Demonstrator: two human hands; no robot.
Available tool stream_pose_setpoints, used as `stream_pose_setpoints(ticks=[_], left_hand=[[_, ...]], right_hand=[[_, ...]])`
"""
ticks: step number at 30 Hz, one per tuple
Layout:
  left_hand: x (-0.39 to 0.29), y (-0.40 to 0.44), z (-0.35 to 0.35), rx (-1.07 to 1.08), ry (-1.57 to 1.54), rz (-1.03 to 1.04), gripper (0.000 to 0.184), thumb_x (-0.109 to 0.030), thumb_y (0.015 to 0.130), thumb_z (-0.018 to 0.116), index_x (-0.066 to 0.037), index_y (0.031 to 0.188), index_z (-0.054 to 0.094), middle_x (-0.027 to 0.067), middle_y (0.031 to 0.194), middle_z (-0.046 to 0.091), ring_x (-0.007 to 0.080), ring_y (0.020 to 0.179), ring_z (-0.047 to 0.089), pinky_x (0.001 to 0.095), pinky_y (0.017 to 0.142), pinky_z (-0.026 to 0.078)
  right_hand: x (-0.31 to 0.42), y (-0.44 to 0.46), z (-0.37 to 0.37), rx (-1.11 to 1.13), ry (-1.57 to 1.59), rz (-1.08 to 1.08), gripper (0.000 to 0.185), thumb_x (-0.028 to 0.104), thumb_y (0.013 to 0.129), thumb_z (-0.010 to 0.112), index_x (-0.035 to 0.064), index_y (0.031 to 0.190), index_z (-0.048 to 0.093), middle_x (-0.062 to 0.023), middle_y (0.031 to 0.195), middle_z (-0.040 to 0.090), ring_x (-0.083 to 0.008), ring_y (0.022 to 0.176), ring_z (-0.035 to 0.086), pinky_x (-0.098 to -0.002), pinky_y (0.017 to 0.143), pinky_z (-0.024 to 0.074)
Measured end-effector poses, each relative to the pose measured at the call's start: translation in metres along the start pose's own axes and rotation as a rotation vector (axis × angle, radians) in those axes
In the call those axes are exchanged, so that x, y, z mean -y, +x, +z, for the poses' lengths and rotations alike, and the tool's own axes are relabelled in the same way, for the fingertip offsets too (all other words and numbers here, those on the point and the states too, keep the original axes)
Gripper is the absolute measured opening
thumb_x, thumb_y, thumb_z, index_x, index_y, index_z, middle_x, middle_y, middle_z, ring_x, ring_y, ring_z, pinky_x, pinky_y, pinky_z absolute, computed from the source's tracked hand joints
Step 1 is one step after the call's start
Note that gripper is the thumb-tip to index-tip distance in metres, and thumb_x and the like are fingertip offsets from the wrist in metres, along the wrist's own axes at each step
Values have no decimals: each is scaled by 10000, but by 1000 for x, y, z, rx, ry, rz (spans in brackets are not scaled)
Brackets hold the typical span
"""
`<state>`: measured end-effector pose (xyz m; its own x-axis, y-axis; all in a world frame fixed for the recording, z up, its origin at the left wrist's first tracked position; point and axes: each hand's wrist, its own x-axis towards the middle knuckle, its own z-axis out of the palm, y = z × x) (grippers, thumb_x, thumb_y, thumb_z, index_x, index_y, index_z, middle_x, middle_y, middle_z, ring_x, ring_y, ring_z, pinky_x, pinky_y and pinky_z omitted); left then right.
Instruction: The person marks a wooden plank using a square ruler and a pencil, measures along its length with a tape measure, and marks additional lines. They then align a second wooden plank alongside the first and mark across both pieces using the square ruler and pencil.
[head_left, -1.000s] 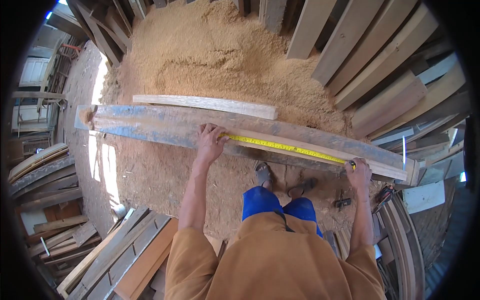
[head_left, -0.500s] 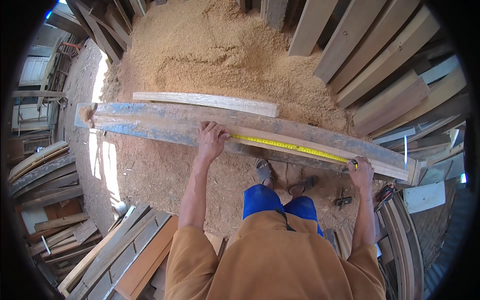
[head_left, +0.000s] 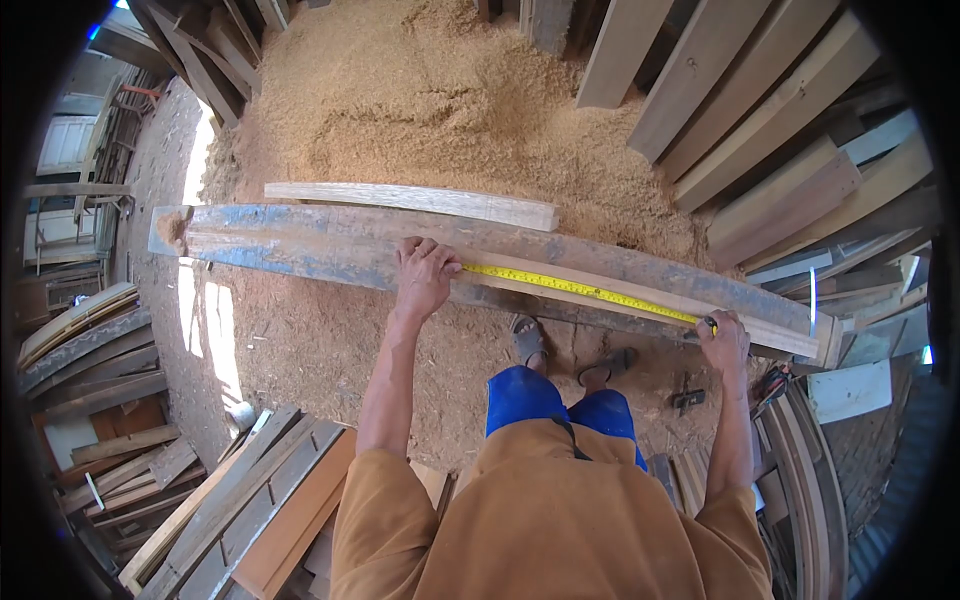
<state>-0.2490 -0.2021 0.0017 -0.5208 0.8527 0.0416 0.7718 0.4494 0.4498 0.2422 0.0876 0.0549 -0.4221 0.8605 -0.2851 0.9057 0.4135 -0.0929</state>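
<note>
A yellow tape measure [head_left: 590,292] stretches between my two hands, its blade running along a narrow wooden strip [head_left: 765,333]. My left hand [head_left: 427,275] pinches the free end of the blade against the wood. At the other end, my right hand [head_left: 723,343] is closed around the tape's case, which is mostly hidden by the fingers. Beneath the strip is a long, worn plank [head_left: 330,235] with blue-grey stains. A second, pale wooden piece [head_left: 420,203] lies along the plank's far edge.
A heap of sawdust [head_left: 400,110] spreads beyond the plank. Thick boards [head_left: 700,80] lean at the upper right. Stacked timber [head_left: 245,500] lies at the lower left, and more boards [head_left: 800,470] at the lower right. A small dark object [head_left: 687,399] rests on the ground near my feet.
</note>
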Motion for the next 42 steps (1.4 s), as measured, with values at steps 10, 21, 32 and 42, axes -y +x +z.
stream_pose_setpoints(ticks=[10,21,32,42], left_hand=[[4,-1,3,-9,-10,30,66,-180,878,786,-170,943,783,37,1015,718,362,1194,563,535,1024,424],[6,0,4,17,14,25,55,-183,892,772,-173,946,780,29,1029,722,359,1205,558,525,1050,410],[4,-1,3,5,17,25,51,-191,885,771,-181,935,778,18,1008,713,342,1181,567,525,1021,413],[4,0,0,-38,0,64,60,-164,862,786,-173,920,776,17,984,717,336,1162,575,515,1007,419]], right_hand=[[-4,1,2,75,12,34,320,386,935,742,114,1102,765,-152,1206,708,-408,1144,686,-561,949,517],[-4,0,2,66,12,15,331,387,936,745,104,1108,762,-167,1190,705,-416,1128,688,-563,941,523],[-3,0,1,74,18,17,343,375,936,752,100,1140,766,-169,1207,699,-414,1139,683,-567,951,518],[0,2,1,87,1,45,343,380,930,746,106,1136,769,-176,1219,697,-414,1151,685,-559,964,519]])
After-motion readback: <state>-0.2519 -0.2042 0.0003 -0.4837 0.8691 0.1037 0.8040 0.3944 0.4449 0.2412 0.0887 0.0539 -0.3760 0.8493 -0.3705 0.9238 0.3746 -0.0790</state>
